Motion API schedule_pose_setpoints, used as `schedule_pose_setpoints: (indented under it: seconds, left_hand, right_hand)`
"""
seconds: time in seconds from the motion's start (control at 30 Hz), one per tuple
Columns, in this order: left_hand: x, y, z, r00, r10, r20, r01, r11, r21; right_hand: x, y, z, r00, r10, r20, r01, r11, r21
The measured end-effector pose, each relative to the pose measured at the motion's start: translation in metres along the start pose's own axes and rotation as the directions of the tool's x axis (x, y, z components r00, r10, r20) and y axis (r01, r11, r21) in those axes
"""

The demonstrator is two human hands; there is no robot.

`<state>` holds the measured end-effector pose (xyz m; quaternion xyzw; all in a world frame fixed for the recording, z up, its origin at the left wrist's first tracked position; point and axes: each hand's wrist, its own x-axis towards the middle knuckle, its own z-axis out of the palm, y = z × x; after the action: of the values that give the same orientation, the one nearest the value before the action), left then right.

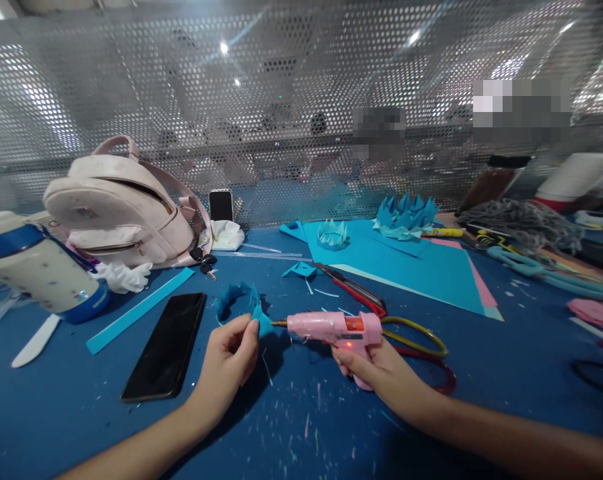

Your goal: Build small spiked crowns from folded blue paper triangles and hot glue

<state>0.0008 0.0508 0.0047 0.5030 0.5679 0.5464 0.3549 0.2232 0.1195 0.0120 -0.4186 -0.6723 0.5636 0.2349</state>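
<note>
Between the thumb and fingers of my left hand [234, 350] is a curved blue folded-paper ring [239, 298] with pointed tips, held just above the table. My right hand [376, 370] is wrapped round the handle of a pink glue gun [326, 327] with a small orange light lit on it. Its metal nozzle points left and is at the end of the paper ring near my left fingertips; whether it touches is unclear. Behind the glue gun lies a red and black utility knife [356, 291]. Scissors with yellow and red handles [419, 330] lie partly behind my right hand.
On the left are a black phone [166, 347], a blue paper strip [139, 311], a bottle [41, 273] and a pink backpack [126, 207]. Blue paper sheets [396, 270] carry a small pointed ring [332, 235] and a larger one [406, 217]. Grey yarn [521, 223] is at right.
</note>
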Motion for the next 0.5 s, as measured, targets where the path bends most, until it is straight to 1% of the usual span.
schedule_pose_setpoints:
  seconds: [0.23, 0.5]
  left_hand:
    - [-0.0007, -0.0002, 0.0000, 1.000, 0.010, 0.000, -0.010, 1.000, -0.002]
    - [-0.0010, -0.0011, 0.0001, 0.998, 0.047, -0.038, -0.047, 0.999, 0.006]
  right_hand:
    - [-0.0004, 0.0004, -0.0001, 1.000, 0.003, 0.014, -0.003, 1.000, 0.000]
    - [0.0001, -0.0008, 0.0006, 1.000, 0.016, -0.003, -0.015, 1.000, 0.008]
